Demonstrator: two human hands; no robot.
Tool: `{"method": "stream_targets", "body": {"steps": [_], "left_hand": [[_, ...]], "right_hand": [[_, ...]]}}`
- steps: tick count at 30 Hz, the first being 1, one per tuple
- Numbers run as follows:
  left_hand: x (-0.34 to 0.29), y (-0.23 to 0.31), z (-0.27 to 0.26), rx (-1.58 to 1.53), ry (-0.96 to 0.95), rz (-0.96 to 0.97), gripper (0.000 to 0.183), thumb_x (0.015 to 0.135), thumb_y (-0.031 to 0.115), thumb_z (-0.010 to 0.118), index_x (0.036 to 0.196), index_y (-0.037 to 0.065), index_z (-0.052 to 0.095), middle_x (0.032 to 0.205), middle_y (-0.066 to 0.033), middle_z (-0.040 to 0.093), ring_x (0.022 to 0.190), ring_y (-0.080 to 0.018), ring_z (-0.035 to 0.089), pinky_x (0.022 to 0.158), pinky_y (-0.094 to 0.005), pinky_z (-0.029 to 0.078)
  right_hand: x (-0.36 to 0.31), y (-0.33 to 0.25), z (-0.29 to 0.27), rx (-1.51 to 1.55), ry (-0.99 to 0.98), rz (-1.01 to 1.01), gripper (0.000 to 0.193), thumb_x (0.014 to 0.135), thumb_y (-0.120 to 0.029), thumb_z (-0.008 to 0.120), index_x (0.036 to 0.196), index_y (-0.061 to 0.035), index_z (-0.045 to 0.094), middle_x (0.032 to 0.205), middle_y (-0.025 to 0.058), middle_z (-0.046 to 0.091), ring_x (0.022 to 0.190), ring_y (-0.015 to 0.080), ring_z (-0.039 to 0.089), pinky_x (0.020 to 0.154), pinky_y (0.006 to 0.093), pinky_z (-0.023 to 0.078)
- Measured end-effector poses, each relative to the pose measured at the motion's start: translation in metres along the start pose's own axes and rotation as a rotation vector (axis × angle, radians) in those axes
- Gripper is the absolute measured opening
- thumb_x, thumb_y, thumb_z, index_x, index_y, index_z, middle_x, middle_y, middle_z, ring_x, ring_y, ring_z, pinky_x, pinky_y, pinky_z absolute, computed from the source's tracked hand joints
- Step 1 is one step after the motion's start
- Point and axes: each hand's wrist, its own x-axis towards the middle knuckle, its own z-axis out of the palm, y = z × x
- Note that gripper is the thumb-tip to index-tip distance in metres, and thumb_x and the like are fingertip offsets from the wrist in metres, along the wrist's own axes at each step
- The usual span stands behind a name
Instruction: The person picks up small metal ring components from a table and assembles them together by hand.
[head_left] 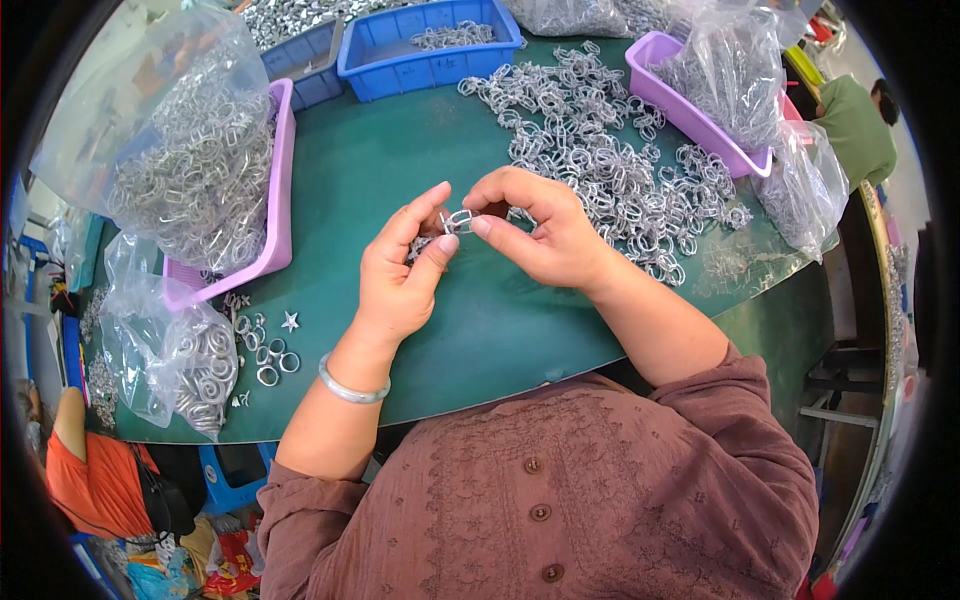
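Observation:
Between my two hands, above the green table, is a small silver metal buckle-like loop (459, 221). My left hand (405, 255) pinches its left end between thumb and fingers, and more silver metal shows inside the curled fingers. At the loop's right end, the thumb and forefinger of my right hand (535, 225) are closed on it. Just beyond my right hand spreads a large pile of similar silver metal pieces (590, 150). The pieces' exact kind is too small to make out. A pale bangle circles my left wrist.
A purple bin (283, 190) with a plastic bag of metal pieces stands left; another purple bin (690, 110) stands far right. Blue bins (425, 72) line the back. Loose rings (268, 376) and a small star (290, 321) lie near a bag (205, 375). Other people sit nearby.

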Motion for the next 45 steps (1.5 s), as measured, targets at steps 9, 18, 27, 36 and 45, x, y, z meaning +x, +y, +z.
{"method": "stream_targets", "body": {"steps": [9, 18, 27, 36, 45], "left_hand": [[0.0, 0.0, 0.003, 0.071, 0.038, 0.049, 0.039, 0.079, -0.002, 0.056, 0.117, 0.002, 0.048, 0.087, -0.0015, 0.053, 0.076, -0.0074, 0.048, 0.067, -0.0195, 0.04], [0.001, -0.001, 0.002, 0.117, 0.095, 0.142, 0.043, 0.077, -0.005, 0.055, 0.118, 0.003, 0.047, 0.093, -0.0044, 0.056, 0.077, -0.0082, 0.051, 0.067, -0.0199, 0.042], [0.001, 0.001, 0.006, 0.169, 0.095, 0.286, 0.046, 0.078, -0.005, 0.056, 0.121, 0.003, 0.044, 0.101, -0.008, 0.056, 0.075, -0.0075, 0.05, 0.064, -0.019, 0.042], [-0.005, -0.002, 0.005, -0.092, 0.139, -0.153, 0.034, 0.083, 0.005, 0.053, 0.116, 0.002, 0.048, 0.097, -0.0055, 0.056, 0.068, -0.0074, 0.05, 0.054, -0.0175, 0.041], [0.002, 0.0, 0.007, -0.14, 0.129, -0.169, 0.027, 0.083, 0.003, 0.052, 0.11, 0.0, 0.051, 0.092, -0.0059, 0.056, 0.067, -0.0079, 0.051, 0.053, -0.018, 0.041]], "right_hand": [[0.0, 0.0, -0.002, -0.013, -0.022, 0.009, 0.012, 0.074, -0.002, 0.06, 0.085, -0.0007, 0.056, 0.078, 0.0069, 0.056, 0.065, 0.013, 0.055, 0.058, 0.024, 0.045], [0.003, -0.001, -0.004, -0.093, -0.071, -0.09, 0.017, 0.068, 0.002, 0.063, 0.082, -0.003, 0.056, 0.084, 0.0074, 0.056, 0.075, 0.0206, 0.056, 0.064, 0.0286, 0.046], [-0.001, -0.019, -0.01, -0.26, -0.059, -0.198, 0.018, 0.065, 0.002, 0.065, 0.08, -0.0045, 0.057, 0.09, 0.0093, 0.055, 0.081, 0.0259, 0.055, 0.067, 0.0318, 0.047], [-0.038, -0.035, -0.061, -0.238, 0.134, 0.006, 0.018, 0.069, 0.001, 0.064, 0.085, -0.0039, 0.056, 0.086, 0.0065, 0.056, 0.078, 0.0175, 0.056, 0.067, 0.0287, 0.046], [-0.068, -0.082, -0.117, 0.061, 0.51, 0.271, 0.016, 0.078, 0.002, 0.059, 0.093, 0.0, 0.055, 0.085, 0.0005, 0.056, 0.077, 0.0058, 0.053, 0.069, 0.0196, 0.043]]}}
